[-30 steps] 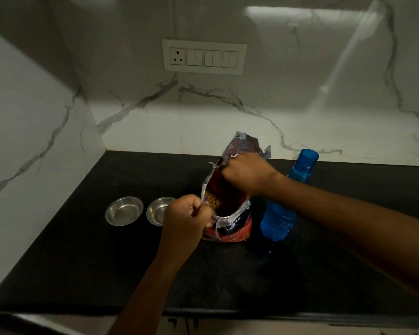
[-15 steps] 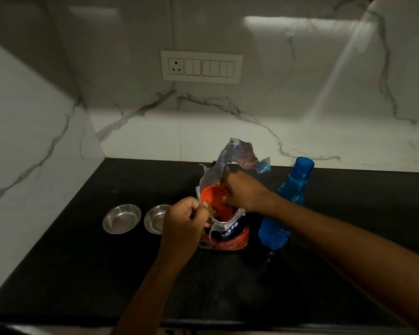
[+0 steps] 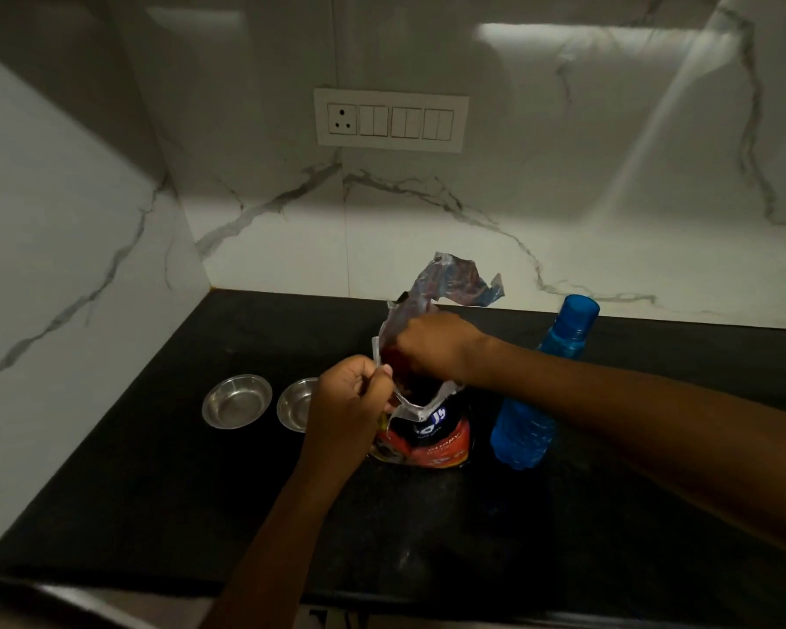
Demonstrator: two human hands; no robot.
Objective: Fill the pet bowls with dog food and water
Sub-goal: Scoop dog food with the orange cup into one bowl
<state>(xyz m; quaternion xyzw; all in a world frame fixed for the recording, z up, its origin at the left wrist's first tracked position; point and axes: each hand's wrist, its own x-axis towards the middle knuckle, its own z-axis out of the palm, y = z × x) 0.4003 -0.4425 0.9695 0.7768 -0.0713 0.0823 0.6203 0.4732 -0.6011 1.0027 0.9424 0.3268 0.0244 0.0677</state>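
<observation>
A red and black dog food bag [image 3: 432, 442] stands open on the black counter [image 3: 155, 483]. My left hand [image 3: 348, 399] pinches the bag's front rim and holds it apart. My right hand [image 3: 432, 347] reaches down into the bag's mouth; its fingers are hidden inside, and only a dim red shape shows beneath them. Two small steel bowls sit left of the bag: the far-left bowl [image 3: 237, 401] in full view, the second bowl [image 3: 295, 404] partly behind my left hand. Both look bare inside. A blue water bottle [image 3: 534, 410] with its cap on stands right of the bag, behind my right forearm.
White marble walls close the counter at the back and left, forming a corner. A switch and socket panel [image 3: 391, 120] is on the back wall. The counter's front edge [image 3: 382, 603] runs along the bottom.
My right hand, which showed an orange scoop at the bag's mouth half a second ago, has gone deeper into the bag and the scoop is hidden. My left hand keeps its grip on the rim.
</observation>
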